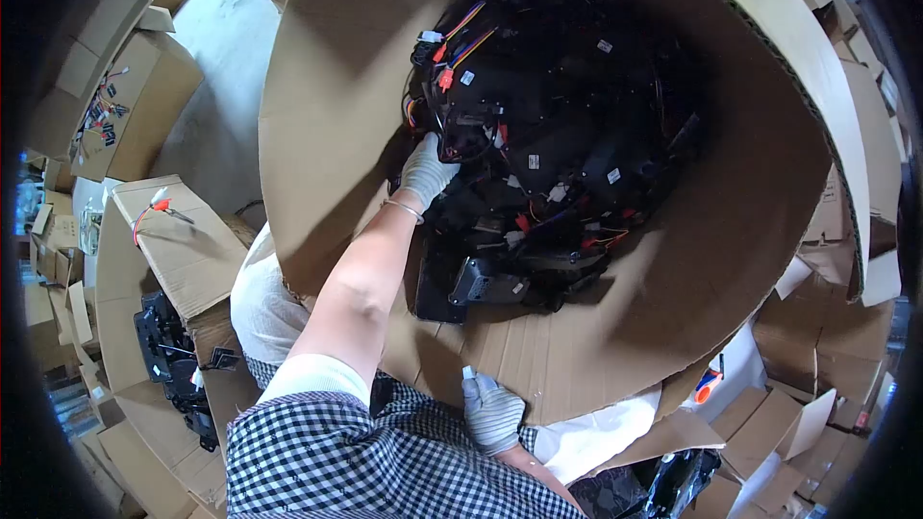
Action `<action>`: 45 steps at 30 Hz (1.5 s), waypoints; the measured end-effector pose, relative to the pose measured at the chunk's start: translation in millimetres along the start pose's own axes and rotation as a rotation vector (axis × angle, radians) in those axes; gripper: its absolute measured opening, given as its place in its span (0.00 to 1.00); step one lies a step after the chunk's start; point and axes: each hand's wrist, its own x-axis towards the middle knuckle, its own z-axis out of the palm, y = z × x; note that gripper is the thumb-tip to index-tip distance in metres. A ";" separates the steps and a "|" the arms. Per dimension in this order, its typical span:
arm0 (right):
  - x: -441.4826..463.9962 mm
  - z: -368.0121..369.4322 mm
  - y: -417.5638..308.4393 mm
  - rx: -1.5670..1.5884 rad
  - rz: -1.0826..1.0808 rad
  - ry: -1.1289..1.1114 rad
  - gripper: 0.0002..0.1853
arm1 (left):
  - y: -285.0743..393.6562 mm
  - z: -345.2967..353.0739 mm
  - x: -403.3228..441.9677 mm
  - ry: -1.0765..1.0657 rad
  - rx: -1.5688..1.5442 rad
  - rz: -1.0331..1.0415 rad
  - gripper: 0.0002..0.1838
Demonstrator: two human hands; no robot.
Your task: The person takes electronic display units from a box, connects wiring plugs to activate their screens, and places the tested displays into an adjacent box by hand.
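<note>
gloves (492, 415): pale, striped | top (317, 452): black-white check | left sleeve (320, 377): white edge | left wristband (405, 210): thin, pale, maybe glove hem

Left hand (431, 171) reaches forward; right hand (493, 415) (partly curled) sits low.

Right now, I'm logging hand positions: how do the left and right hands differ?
The left hand reaches inside the large box; the right hand is by its near edge. The left hand is partly hidden by dark parts, while the right hand's fingers show. Both wear pale striped gloves.
</note>
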 end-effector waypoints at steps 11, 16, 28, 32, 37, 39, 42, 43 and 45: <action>3.0 -9.6 -15.1 -0.089 0.044 0.053 0.17 | 78.2 -112.9 -151.7 -0.363 -0.299 -0.147 0.13; -1.4 -13.8 -14.5 -0.046 -0.071 0.123 0.16 | 78.3 -138.9 -279.2 -0.328 0.015 0.061 0.14; -41.4 -33.0 -3.5 0.594 0.070 0.074 0.17 | 114.5 -214.4 -311.1 -0.077 0.688 0.439 0.10; -52.6 -39.3 -15.0 0.742 0.193 0.077 0.20 | 152.6 -231.3 -307.4 -0.158 0.199 0.507 0.15; -61.9 -59.2 -27.2 0.791 0.172 0.076 0.21 | 136.0 -226.5 -330.1 -0.583 -0.035 0.420 0.18; -59.6 -65.5 -28.8 0.915 0.215 0.049 0.20 | 141.0 -249.7 -341.2 -0.551 0.019 0.410 0.16; -57.7 -40.6 -5.5 0.929 0.081 0.165 0.13 | 138.2 -273.8 -347.0 -0.266 0.594 0.484 0.11; -56.5 -52.2 -16.8 0.771 -0.011 0.226 0.11 | 135.8 -280.4 -346.6 -0.185 0.700 0.509 0.10; -58.6 -69.6 -29.8 0.759 0.052 0.179 0.10 | 141.8 -308.9 -355.3 0.073 0.047 0.604 0.09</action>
